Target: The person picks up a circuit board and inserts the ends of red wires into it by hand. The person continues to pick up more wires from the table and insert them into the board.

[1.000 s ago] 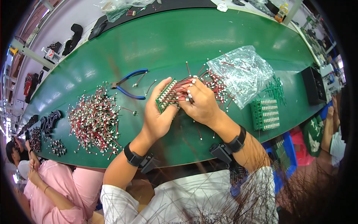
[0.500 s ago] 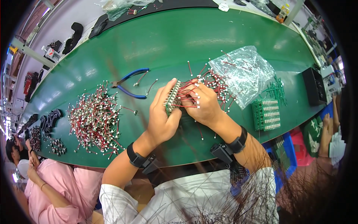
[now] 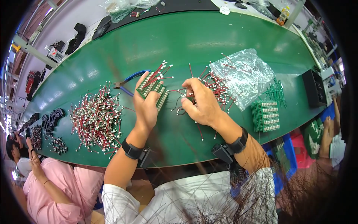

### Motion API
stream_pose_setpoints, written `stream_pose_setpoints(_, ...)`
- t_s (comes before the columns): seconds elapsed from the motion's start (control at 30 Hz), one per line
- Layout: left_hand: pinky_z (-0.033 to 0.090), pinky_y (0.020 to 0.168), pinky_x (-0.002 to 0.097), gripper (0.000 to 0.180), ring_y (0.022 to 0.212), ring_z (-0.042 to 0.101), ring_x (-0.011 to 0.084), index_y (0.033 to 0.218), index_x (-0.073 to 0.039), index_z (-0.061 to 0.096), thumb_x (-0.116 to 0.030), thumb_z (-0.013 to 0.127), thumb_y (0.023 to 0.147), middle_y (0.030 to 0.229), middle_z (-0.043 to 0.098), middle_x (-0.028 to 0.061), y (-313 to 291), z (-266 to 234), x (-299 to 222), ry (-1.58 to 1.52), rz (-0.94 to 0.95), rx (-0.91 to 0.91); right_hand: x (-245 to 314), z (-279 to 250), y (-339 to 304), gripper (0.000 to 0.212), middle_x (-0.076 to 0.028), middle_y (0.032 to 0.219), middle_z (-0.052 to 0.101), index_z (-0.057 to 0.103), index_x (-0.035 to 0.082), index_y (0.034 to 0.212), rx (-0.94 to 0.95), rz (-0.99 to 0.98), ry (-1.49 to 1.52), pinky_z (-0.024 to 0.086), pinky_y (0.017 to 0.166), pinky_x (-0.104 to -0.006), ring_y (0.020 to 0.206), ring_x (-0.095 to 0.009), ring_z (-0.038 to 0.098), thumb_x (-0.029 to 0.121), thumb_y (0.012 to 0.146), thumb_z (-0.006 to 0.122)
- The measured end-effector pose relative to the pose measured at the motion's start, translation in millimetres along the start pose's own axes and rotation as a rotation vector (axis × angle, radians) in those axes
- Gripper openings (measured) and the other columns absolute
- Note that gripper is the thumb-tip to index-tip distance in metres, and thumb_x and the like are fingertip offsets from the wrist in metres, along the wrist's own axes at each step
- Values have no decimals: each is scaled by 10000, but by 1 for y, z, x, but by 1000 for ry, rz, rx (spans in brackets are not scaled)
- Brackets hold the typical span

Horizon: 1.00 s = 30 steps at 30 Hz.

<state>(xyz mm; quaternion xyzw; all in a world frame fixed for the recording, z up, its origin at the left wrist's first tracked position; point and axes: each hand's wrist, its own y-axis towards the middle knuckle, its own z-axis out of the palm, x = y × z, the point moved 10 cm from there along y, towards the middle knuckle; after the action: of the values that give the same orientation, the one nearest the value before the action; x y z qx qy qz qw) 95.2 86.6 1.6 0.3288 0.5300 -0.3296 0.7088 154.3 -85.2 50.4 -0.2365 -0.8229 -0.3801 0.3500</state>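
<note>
My left hand [image 3: 145,108] grips a green circuit board panel [image 3: 161,98] set with rows of pale connectors, thumb across its face. Red wire leads [image 3: 158,74] with white plugs stick out from the panel's upper end. To the right, my right hand [image 3: 203,102] is curled with thumb and forefinger a little apart. Several red and black wire leads [image 3: 178,108] poke out from its fingers toward the panel; how they sit in the palm is hidden. A loose pile of red leads [image 3: 220,87] lies just beyond this hand.
Blue-handled pliers [image 3: 128,77] lie partly behind my left hand. A big heap of leads [image 3: 97,119] is on the left. To the right are a clear plastic bag [image 3: 246,74], stacked green boards [image 3: 266,116], green strips [image 3: 276,93] and a black bin [image 3: 314,86]. A person in pink [image 3: 56,186] sits left.
My hands have moved apart. The left has shifted left with the panel and turned its connector face upward; the right has drawn away from the panel and stays near the lead pile.
</note>
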Motion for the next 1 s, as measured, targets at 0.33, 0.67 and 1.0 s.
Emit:
stream_pose_setpoints(0.33,486,809,243,608,928,582,103,1420,50,367,91,453,820,1152,614,93,-9,17,-4,-58,19,89,7,6,0,152,-108,863,554,567,-10,994,23,-95,121,465,619,-303,710,-194,568,-1,844,585)
stream_pose_setpoints(0.67,503,869,286,638,996,609,158,1432,31,346,107,437,806,1170,609,131,-18,29,3,-225,-100,121,11,14,0,123,-92,884,571,618,8,937,52,-45,220,469,641,-291,735,-178,579,-45,828,602)
stream_pose_setpoints(1.0,511,866,290,630,1064,612,196,1429,51,337,99,430,808,1206,603,154,-6,7,-14,-191,59,-13,10,19,-1,148,-118,860,564,599,15,922,148,-170,78,491,656,-362,730,-278,593,-44,790,634)
